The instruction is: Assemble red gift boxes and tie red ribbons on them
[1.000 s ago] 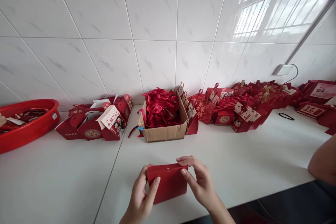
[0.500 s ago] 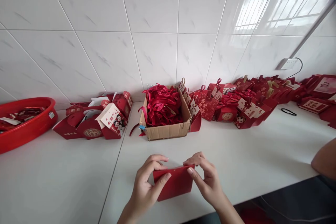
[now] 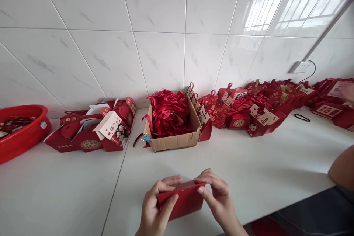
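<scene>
My left hand (image 3: 156, 208) has its grip clamped on one end of a folded red card (image 3: 186, 203), thumb on the near face and fingers behind the top edge. My right hand (image 3: 221, 197) has its grip clamped on the other upper corner, thumb in front and fingers over the top. The red card is between my hands, above the near part of the white surface (image 3: 235, 162).

Beyond it, a cardboard box (image 3: 174, 143) holds a heap of red ribbons (image 3: 171, 112), with a blue clip (image 3: 146, 138) at its near left corner. To its left stand red gift boxes (image 3: 90, 138), then a red basin (image 3: 22, 145) with packets in it. More red favor boxes (image 3: 265, 116) crowd along the tiled wall (image 3: 160, 61) to the right, near a black loop (image 3: 302, 117). Another person's arm (image 3: 343, 167) is at the right edge.
</scene>
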{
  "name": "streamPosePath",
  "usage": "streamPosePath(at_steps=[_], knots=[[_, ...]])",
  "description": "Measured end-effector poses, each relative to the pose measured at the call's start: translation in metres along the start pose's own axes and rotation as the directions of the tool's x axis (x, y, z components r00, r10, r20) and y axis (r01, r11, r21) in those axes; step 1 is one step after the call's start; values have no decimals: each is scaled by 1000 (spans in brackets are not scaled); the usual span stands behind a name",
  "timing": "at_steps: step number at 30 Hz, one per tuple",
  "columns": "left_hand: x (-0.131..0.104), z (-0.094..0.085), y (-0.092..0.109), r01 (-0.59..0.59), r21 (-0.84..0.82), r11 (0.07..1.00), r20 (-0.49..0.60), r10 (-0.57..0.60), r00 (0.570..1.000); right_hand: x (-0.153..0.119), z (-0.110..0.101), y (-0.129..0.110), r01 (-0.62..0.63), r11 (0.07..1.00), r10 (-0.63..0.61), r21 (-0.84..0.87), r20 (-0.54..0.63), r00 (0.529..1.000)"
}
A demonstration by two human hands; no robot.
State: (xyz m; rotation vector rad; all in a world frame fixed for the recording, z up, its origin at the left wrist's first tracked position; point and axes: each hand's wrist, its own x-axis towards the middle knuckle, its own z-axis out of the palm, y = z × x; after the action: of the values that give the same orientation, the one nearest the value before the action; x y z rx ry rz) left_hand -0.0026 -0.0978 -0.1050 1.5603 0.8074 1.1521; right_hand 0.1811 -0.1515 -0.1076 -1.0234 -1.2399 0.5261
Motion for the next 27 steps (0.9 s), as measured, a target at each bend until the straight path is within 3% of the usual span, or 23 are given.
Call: streamPosePath(at_steps=[5,11,17,19,21,23,24,25,27], knots=[[4,-4,-5,-116,-18,993,67,117,991,-1,3,4,-26,999,28,43,-49,998],[6,-4,-4,-184,46,982,39,182,982,-2,4,7,-54,995,60,86,-80,995],[9,-4,-4,-249,46,967,88,244,966,-2,6,8,-71,994,77,78,-67,995],[9,-3,-4,-259,17,966,90,256,962,3,-1,8,-76,995,77,67,-14,997],[9,-2,-4,-248,8,969,75,246,966,17,-14,6,-65,996,54,65,153,987],[9,-1,-4,-233,0,972,70,233,970,44,-28,-1,-13,999,-2,36,393,920],[8,-1,-4,-228,-8,974,74,228,971,63,-34,-5,25,997,10,-72,448,894],[8,0,-4,-222,-15,975,77,223,972,85,-37,-9,69,964,57,-256,455,889],[8,0,-5,-209,-31,977,75,211,975,135,-34,-13,73,892,155,-446,452,878]])
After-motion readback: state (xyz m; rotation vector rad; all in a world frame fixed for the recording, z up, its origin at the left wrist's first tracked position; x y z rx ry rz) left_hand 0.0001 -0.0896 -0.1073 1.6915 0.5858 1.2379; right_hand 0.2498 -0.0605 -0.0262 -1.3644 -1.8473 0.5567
